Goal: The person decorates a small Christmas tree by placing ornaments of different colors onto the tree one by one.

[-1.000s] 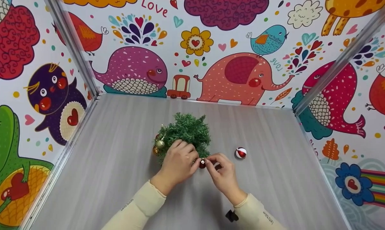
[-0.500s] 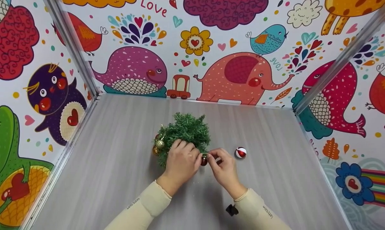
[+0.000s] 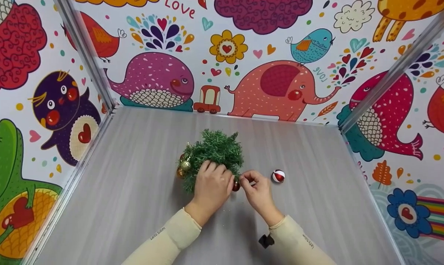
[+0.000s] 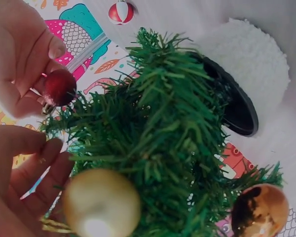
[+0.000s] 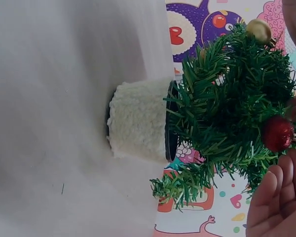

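Observation:
A small artificial Christmas tree [image 3: 220, 147] stands on the table, its pot [image 5: 140, 121] wrapped in white fluff. My left hand [image 3: 213, 186] lies over its near side, thumb and fingers pinching a branch tip. Right of it, the curled thumb and index finger of my right hand [image 3: 258, 193] pinch at the cap of a red Christmas ball [image 5: 277, 133]; the loop is too small to make out. The ball [image 4: 60, 88] hangs against the branch end between both hands. Gold ball [image 4: 102, 202] and copper-coloured ball [image 4: 260, 210] ornaments hang elsewhere on the tree.
A red-and-white ball [image 3: 278, 176] lies on the grey table [image 3: 140, 154] to the right of the tree. A small black object [image 3: 266, 241] is by the right cuff. Walls printed with cartoon animals [image 3: 273, 90] enclose the table's back and sides.
The red ball has shifted slightly up and right, closer against the branch. Both hands moved a little with it; the left hand slid slightly right. The tree has stayed in place.

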A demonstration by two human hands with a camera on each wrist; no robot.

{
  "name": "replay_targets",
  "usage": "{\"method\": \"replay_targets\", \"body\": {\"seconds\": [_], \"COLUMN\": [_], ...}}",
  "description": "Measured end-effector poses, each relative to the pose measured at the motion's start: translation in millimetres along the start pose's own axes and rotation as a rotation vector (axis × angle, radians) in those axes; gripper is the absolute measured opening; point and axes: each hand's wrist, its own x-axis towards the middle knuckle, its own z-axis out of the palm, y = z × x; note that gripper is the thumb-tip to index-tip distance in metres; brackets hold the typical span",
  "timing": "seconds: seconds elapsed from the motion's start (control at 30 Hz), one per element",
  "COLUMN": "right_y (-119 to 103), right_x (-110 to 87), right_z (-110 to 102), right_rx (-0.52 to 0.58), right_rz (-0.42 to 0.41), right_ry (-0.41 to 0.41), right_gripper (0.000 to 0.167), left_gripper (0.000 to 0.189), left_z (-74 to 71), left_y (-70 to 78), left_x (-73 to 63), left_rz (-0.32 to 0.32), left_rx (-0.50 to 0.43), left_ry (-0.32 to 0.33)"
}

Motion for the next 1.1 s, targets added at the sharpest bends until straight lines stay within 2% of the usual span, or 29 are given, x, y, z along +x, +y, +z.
{"method": "replay_targets", "body": {"seconds": [0.2,0.47,0.63,0.73,0.87,1.1], "right_y": [-0.3,0.7,1.6,2.3,5.0,5.6], "right_x": [0.7,0.8,0.0,-0.9,-2.4,-4.3], "right_z": [1.0,4.0,4.1,2.6,-0.8,-4.8], "right_rx": [0.04,0.048,0.063,0.071,0.051,0.026], "right_rz": [0.04,0.029,0.072,0.087,0.055,0.027], "right_ry": [-0.004,0.023,-0.007,-0.039,-0.072,-0.113], "right_gripper": [0.012,0.012,0.014,0.014,0.011,0.012], "left_gripper": [0.016,0.017,0.017,0.017,0.014,0.013], "left_z": [1.1,0.9,2.0,0.8,-1.5,-2.5], "left_y": [0.9,0.9,0.8,0.3,-1.2,-3.0], "left_x": [-0.4,1.0,-0.7,-1.2,-1.4,-2.0], "left_rz": [-0.013,-0.012,0.012,0.044,0.081,0.087], "left_rx": [-0.002,0.041,0.052,0.049,0.045,0.041], "left_ry": [0.03,-0.001,-0.004,-0.03,-0.079,-0.119]}}
